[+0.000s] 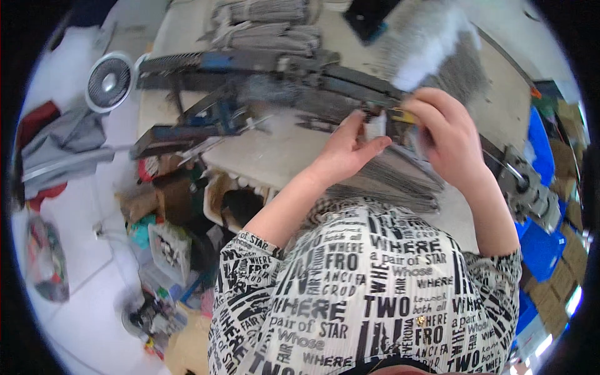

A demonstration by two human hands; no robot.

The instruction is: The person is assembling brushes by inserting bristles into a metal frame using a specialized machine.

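My left hand (347, 147) pinches a small white block-like piece (375, 125) between thumb and fingers. My right hand (445, 136) curls its fingers around a small part with a yellow bit (404, 115), right beside the left hand. Both hands hover above a fanned stack of thin grey metal rods (387, 178) lying on the pale worktable (275, 150). What exactly sits inside the right hand's fingers is partly hidden.
A dark metal jig with blue parts (225, 94) crosses the table. More rod bundles (269, 25) lie at the far end, fluffy white-tipped ones (431, 37) at upper right. A fan (109, 81) and clutter stand on the floor at left, blue bins (540, 247) at right.
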